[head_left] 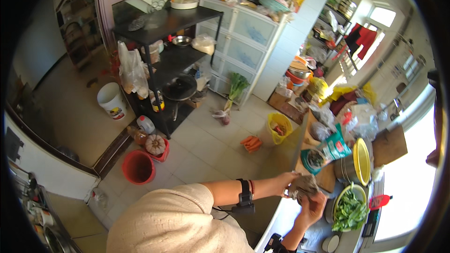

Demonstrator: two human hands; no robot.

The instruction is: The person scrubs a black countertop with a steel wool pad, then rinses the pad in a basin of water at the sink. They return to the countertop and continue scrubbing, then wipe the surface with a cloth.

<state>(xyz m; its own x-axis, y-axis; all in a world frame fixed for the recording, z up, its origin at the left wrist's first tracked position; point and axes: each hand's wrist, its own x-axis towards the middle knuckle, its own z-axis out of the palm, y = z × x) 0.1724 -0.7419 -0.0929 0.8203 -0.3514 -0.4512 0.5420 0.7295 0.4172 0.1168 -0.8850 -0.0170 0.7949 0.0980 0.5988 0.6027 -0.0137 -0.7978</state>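
Observation:
My left hand (287, 181) and my right hand (313, 207) are both closed on a grey-brown, crumpled-looking bundle (304, 186), held above the edge of the counter. Its exact kind does not show. The left fingers grip its far left side, while the right hand holds it from below and nearer to me. Just beyond the bundle, a teal and clear plastic package (335, 144) lies on a wooden board (324, 178). To the right of my right hand stands a bowl of leafy greens (350, 210).
A steel pot (345, 171) with a yellow basin (361, 161) stands beyond the greens. On the floor are a yellow-lined bin (277, 129), carrots (251, 144), a green-leafed vegetable (238, 85), a red bucket (139, 167) and a pumpkin (155, 144). A black shelf rack (167, 24) stands further back.

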